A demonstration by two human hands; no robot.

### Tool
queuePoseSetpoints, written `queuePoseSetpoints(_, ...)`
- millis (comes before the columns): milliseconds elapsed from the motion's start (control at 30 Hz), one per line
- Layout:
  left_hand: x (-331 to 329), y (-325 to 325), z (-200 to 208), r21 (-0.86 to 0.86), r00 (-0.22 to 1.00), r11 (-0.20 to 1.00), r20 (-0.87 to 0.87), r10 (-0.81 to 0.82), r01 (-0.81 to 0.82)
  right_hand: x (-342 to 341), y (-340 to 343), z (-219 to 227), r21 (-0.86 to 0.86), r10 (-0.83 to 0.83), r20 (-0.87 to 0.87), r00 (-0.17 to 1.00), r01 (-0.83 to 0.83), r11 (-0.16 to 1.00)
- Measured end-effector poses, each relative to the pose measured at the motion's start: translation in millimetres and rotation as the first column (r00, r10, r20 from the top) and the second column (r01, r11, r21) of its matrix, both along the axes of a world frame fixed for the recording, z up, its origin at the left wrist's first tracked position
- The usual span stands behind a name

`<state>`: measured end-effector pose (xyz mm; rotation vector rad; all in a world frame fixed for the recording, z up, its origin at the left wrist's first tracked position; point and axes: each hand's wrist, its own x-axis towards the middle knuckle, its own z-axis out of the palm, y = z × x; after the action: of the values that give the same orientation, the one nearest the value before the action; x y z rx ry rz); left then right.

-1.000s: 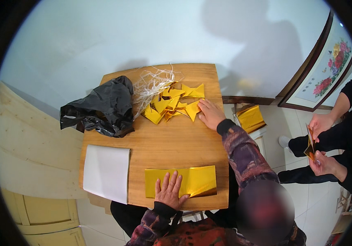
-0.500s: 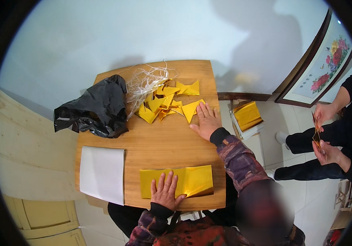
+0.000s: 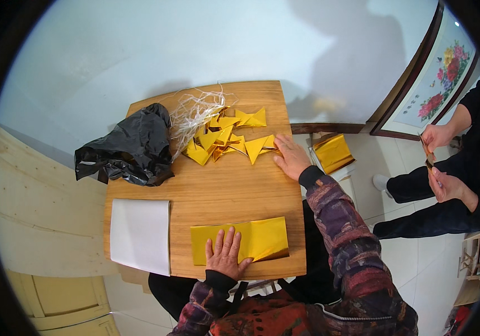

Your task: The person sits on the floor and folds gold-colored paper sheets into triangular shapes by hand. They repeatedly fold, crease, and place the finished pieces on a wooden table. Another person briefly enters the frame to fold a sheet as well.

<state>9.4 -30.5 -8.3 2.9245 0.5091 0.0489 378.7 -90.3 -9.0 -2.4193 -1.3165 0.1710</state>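
My left hand (image 3: 226, 256) lies flat, fingers spread, on a folded strip of gold foil paper (image 3: 268, 235) at the table's near edge. Over by the right edge of the table, my right hand (image 3: 292, 159) is stretched out with its fingers extended and nothing visible in them. Its fingertips are beside a pointed folded gold paper piece (image 3: 255, 149). That piece belongs to a loose heap of gold paper folds (image 3: 214, 137) at the back of the table.
A crumpled black plastic bag (image 3: 133, 145) and tangled white strings (image 3: 195, 115) sit left of the heap. White folded paper (image 3: 140, 235) lies front left. Beyond the right edge, gold paper (image 3: 334, 154) rests on a stack. Another person's hands (image 3: 444, 168) hold folded paper.
My right hand has shifted slightly right and away from the folded gold piece, toward the table's edge. My left hand stays on the gold strip. The view has moved a little.
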Motion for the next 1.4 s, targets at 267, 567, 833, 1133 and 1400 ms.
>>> queuePoseSetpoints(267,0.5,-0.2,0.6,-0.042,1.0,0.999,-0.006,0.01,-0.01,-14.5,2.4,2.7,-0.209,0.028,0.163,0.986,0.006,0.978)
queuePoseSetpoints(567,-0.2,-0.1,3.1,-0.034,1.0,0.999,-0.011,-0.001,0.0,-18.6,1.7,4.2,-0.212,-0.002,0.135,0.991,0.031,0.977)
queuePoseSetpoints(833,0.5,-0.3,1.0,0.007,1.0,1.0,-0.003,0.006,-0.006,-37.4,-12.3,10.5,-0.208,-0.013,0.213,0.977,0.058,0.976)
queuePoseSetpoints(1133,-1.0,0.8,-4.6,-0.014,1.0,1.0,0.011,-0.012,0.012,-82.5,-63.6,23.2,-0.092,-0.017,0.05,0.999,0.022,0.996)
queuePoseSetpoints(1400,-0.2,0.2,-1.5,-0.008,1.0,1.0,0.012,-0.002,0.002,-45.6,-56.6,13.3,0.206,0.137,0.0,0.991,-0.134,0.969)
